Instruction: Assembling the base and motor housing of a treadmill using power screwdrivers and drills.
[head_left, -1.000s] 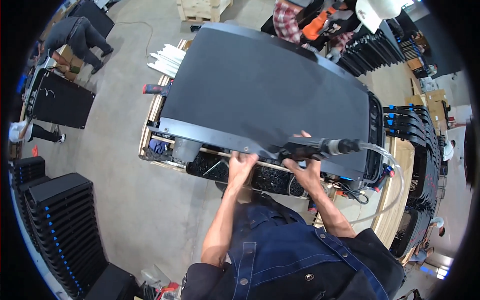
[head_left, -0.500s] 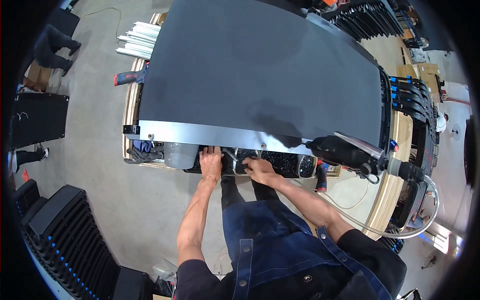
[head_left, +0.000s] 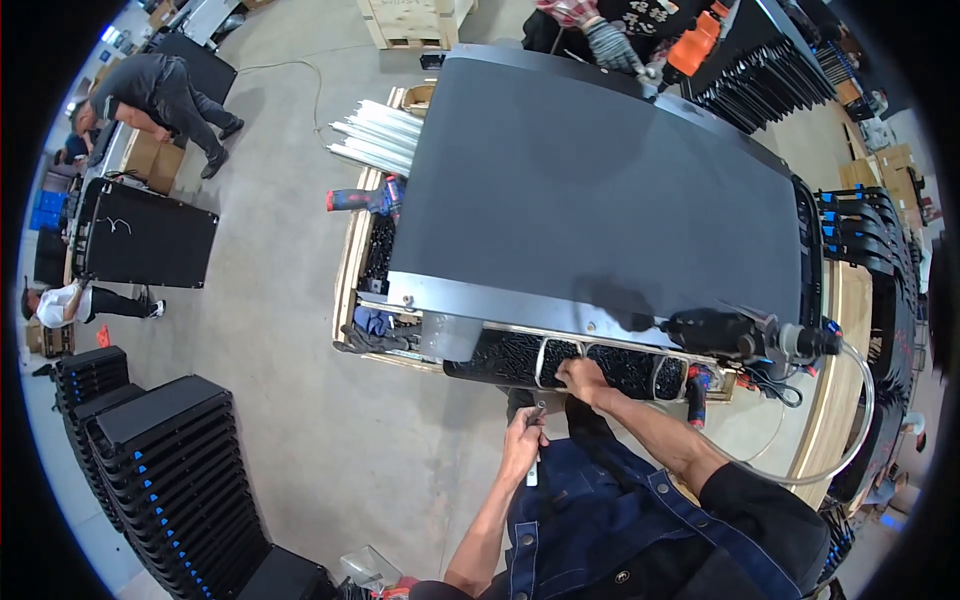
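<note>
Our left hand [head_left: 522, 447] closed around a small metal tool [head_left: 537, 412] below the counter [head_left: 350, 262] edge, our right hand [head_left: 582, 377] reaching into a black parts tray [head_left: 510, 357], fingers curled, grip unclear, large dark panel [head_left: 600, 190] above, pneumatic driver [head_left: 745, 335] resting on its edge.

Panel [head_left: 600, 200] on pallet [head_left: 350, 290]; air tool [head_left: 740, 335] on panel's R near edge.

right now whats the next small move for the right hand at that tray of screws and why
Probably close the right hand on a few screws from the black tray under the panel's near edge. Its fingers already rest in the tray, while the left hand holds a small metal piece near the apron, apart from the panel. Whether it grips anything yet is unclear.
</note>
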